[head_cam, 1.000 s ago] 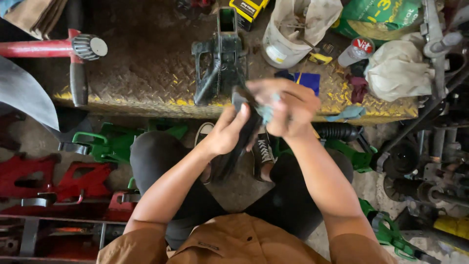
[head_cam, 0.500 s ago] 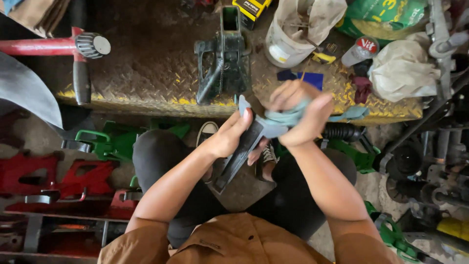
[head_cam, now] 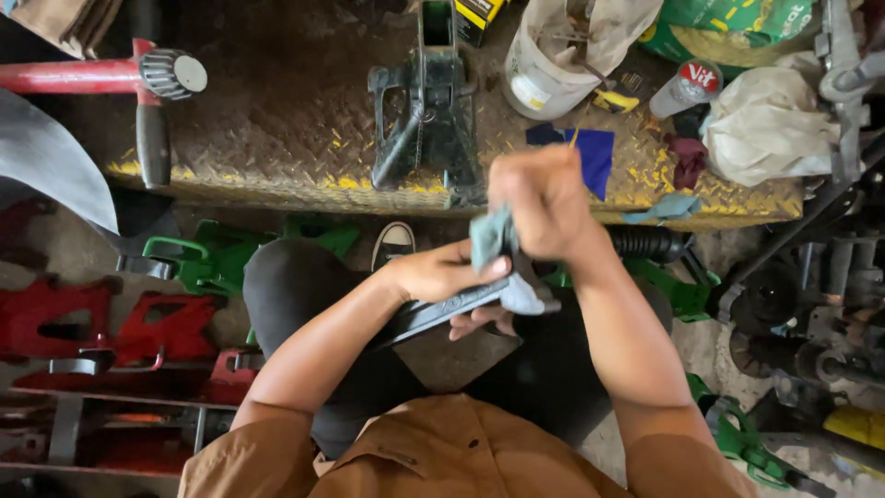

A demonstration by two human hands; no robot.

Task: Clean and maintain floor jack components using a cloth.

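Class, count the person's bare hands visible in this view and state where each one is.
2. The left hand grips a dark metal bar above the lap; the right hand presses a pale blue cloth against that bar. No other hands show.

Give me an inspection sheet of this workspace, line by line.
Surface: worn checker-plate platform with yellow edge.
Job's things: dark metal bar held by left hand; cloth in right hand, pressed on the bar.
Clutter: jack stand, bucket, rags, can, blue scraps.
Grippers: both hands closed on their items.
Cables: nothing seen.
Surroundings: red stands, green stands, red jack handle.
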